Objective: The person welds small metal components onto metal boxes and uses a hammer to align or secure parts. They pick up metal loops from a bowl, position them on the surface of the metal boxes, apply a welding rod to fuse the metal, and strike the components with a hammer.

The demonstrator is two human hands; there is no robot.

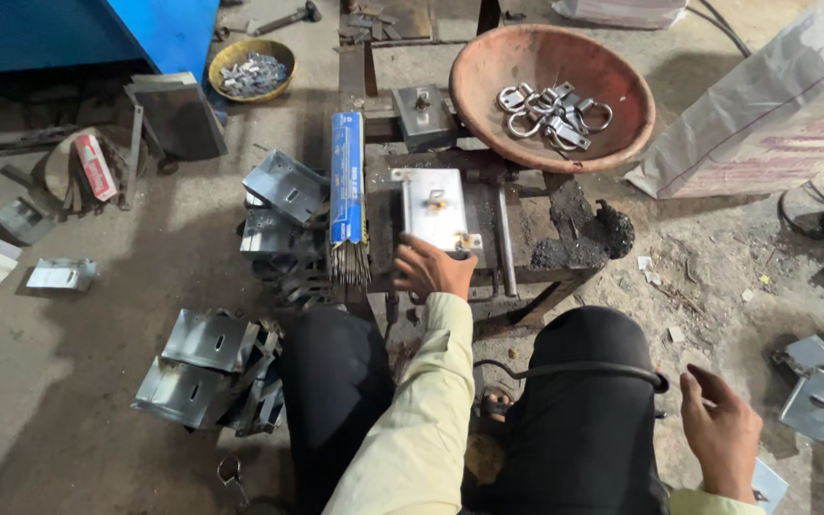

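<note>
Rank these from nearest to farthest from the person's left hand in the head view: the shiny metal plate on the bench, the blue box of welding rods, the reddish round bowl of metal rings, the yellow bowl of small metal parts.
1. Shiny metal plate, touching the left hand.
2. Blue box of welding rods, just to its left.
3. Reddish round bowl, ahead, right.
4. Yellow bowl, far ahead, left.

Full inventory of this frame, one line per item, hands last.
Metal plate: one, silver, on the dark workbench, under the left fingertips.
Electrode box: one, blue, left of the plate, rods sticking out.
Basin: one, reddish, top centre, holding silver ring fittings.
Bowl: one, yellow, top left, small metal parts inside.
Bent brackets: several, grey, heaped on floor left.
Flat plates: a few, grey, floor right.
Sack: one, white, right.
Left hand: touching the plate.
Right hand: empty, beside knee.
</note>
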